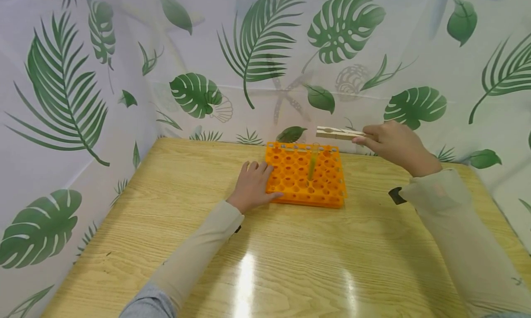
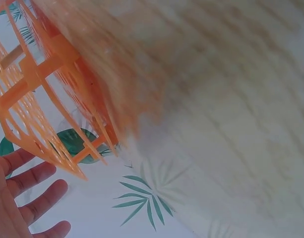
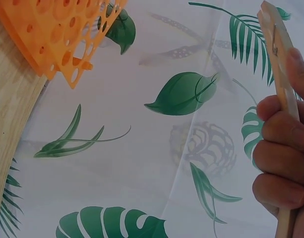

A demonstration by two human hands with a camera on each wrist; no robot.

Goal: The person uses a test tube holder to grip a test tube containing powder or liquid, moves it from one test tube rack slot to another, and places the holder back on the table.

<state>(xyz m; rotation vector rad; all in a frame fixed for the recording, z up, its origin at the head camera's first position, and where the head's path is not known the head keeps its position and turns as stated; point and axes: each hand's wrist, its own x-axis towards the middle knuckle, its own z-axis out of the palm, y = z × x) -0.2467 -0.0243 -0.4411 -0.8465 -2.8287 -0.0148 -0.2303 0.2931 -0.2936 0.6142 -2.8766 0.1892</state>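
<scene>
An orange test tube rack point(image 1: 307, 198) with rows of round holes stands on the table. One glass test tube point(image 1: 312, 163) with yellow-green liquid is upright in it, right of the middle. My left hand point(image 1: 252, 184) rests against the rack's left end, thumb along the front edge. In the left wrist view its fingers point(image 2: 42, 198) extend loosely by the rack's corner. Above and behind the rack's right side, my right hand point(image 1: 392, 140) grips a wooden test tube holder point(image 1: 338, 133) that points left. The right wrist view shows the fingers curled round the wooden holder point(image 3: 284, 84), nothing between its tips.
A pale wood-grain table point(image 1: 199, 262) lies under the rack. Behind it and at both sides hangs a white cloth point(image 1: 141, 23) printed with green leaves. The rack stands close to the table's back edge.
</scene>
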